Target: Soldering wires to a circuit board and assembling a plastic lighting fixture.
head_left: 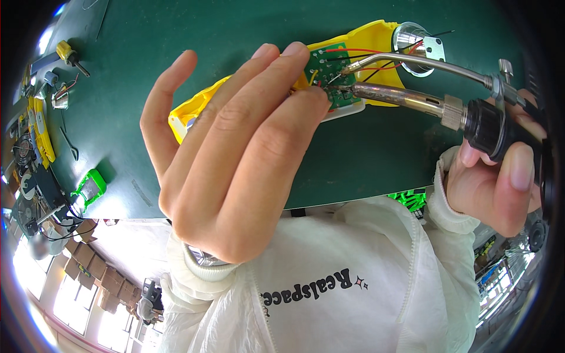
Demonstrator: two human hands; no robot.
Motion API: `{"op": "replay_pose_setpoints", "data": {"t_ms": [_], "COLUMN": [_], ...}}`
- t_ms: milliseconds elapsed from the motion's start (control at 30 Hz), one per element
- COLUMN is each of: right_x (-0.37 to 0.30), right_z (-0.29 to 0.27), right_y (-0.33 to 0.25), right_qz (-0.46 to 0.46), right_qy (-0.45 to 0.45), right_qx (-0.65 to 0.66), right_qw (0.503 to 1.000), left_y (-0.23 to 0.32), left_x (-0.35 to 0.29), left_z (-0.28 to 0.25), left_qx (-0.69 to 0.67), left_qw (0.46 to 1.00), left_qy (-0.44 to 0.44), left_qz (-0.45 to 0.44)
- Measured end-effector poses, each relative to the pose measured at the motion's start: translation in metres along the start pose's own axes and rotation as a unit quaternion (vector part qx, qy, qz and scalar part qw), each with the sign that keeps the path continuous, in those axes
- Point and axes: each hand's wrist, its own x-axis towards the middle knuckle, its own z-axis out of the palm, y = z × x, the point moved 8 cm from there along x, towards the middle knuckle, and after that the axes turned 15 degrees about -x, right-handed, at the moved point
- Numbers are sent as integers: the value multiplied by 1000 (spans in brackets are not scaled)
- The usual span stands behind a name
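A yellow plastic housing [376, 36] lies open on the bench, with a green circuit board [321, 63] inside. My left hand [229, 147] rests across the housing and steadies it; the index fingertip presses by the board's edge, and the thumb is hidden. My right hand [500, 182] grips a black-handled soldering iron [412, 99] with a curved metal solder-feed tube [429, 62] clamped above it. The iron's tip meets or nearly meets the board beside my left index finger. Red and black wires run from the board toward a round silver reflector [406, 40] at the housing's right end.
The bench has a dark green mat [376, 153]. On its left lie a yellow-handled screwdriver [67, 54], another yellow housing piece [41, 132] and a bright green plastic part [91, 187]. More green parts [412, 201] sit below the front edge.
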Motion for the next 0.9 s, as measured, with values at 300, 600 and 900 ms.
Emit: {"op": "replay_pose_setpoints", "data": {"t_ms": [300, 600, 900], "right_x": [-13, -38, -29], "right_z": [1, 10, 27], "right_y": [17, 42, 40], "right_qz": [249, 434, 418], "right_qy": [39, 191, 163], "right_qx": [194, 446, 557], "right_qw": [948, 759, 699], "left_y": [2, 2, 0], "left_x": [2, 3, 6], "left_z": [-1, -1, -1], "left_qx": [2, 6, 4], "left_qw": [1000, 999, 999], "left_qy": [-4, -17, -21], "left_qz": [1, -27, -35]}}
